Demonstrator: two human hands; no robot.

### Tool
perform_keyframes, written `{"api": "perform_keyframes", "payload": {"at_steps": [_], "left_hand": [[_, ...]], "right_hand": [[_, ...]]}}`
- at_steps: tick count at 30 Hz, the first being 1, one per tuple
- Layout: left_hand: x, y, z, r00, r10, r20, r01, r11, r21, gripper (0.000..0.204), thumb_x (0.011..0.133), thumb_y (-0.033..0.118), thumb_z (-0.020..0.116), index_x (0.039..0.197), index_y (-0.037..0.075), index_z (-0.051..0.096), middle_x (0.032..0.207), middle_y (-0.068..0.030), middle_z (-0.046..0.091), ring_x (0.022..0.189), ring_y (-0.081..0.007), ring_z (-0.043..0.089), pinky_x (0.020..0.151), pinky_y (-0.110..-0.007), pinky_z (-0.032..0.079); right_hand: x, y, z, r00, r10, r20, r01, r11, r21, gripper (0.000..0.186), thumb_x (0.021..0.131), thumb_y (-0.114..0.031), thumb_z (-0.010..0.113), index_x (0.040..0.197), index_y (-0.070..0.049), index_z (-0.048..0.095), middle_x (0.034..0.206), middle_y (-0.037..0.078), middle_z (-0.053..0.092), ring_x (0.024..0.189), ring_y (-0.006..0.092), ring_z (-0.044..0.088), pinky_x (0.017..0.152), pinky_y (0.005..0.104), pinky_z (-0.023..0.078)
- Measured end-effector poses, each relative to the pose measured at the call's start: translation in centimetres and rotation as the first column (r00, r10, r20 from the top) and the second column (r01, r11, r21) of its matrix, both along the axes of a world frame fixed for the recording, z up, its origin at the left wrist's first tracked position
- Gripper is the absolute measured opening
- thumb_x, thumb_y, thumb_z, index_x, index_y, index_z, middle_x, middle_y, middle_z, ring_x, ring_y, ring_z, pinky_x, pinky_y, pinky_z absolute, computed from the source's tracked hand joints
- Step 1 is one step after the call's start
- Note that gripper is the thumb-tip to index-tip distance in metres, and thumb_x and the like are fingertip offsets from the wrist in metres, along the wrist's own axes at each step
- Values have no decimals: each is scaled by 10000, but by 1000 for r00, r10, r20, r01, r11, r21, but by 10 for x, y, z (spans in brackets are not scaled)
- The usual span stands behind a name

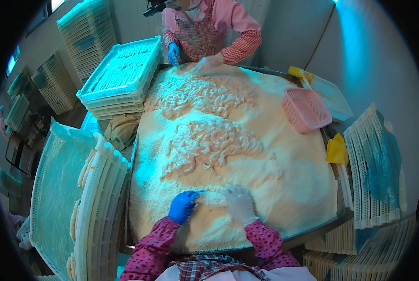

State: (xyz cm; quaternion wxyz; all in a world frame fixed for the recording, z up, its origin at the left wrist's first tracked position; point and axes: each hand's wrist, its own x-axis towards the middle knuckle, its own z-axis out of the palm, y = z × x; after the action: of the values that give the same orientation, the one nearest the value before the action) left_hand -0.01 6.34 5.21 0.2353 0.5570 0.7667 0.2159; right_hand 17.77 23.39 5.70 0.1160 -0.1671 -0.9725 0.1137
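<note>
Support: broad table with a metal rim, bare along 4 to 5 o'clock. Surface covered by a thick, uneven bed of pale crumbs. On the bed: far heap of pale strips, 11 to 12 o'clock; near heap of similar strips, about centre; low crumb-covered ridge, 6 to 7 o'clock, contents not distinguishable. Pink perforated basket, 2 o'clock, tilted, by the edge.

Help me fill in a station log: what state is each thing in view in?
Crumbs, loose, unevenly spread
Left hand, blue-gloved, touching the crumbs
Right hand, white-gloved, touching the crumbs
Strips, heaped in two piles
Pink basket, resting on the crumbs
Upper-left trays, stacked, top one filled
Left trays, stacked
Cloth, crumpled
</note>
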Motion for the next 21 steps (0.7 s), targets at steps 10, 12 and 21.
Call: {"api": "perform_keyframes", "payload": {"at_steps": [10,12,21], "left_hand": [[10,5,-6,982,184,32,-187,968,169,413,776,239,680,1158,127,572,1051,-106,597,930,-317,571,783,-400,480],[-6,-18,-6,988,138,-65,-130,984,120,385,778,232,679,1139,133,588,1032,-96,607,912,-308,578,762,-394,484],[23,30,-20,952,282,121,-301,936,185,390,803,232,662,1147,81,556,1068,-84,598,904,-267,574,752,-398,466]], "right_hand": [[-37,-29,6,993,15,-114,-21,998,-54,362,702,-207,678,1036,-107,580,1149,56,536,1088,246,478,906,421,361],[-26,-10,-11,979,-67,-191,48,993,-104,328,702,-170,666,1014,-100,593,1083,63,578,1035,262,519,895,434,382],[-9,-25,9,926,-234,-295,200,970,-141,404,785,-166,603,1173,-73,544,1214,110,513,1162,305,449,967,451,325]]}}
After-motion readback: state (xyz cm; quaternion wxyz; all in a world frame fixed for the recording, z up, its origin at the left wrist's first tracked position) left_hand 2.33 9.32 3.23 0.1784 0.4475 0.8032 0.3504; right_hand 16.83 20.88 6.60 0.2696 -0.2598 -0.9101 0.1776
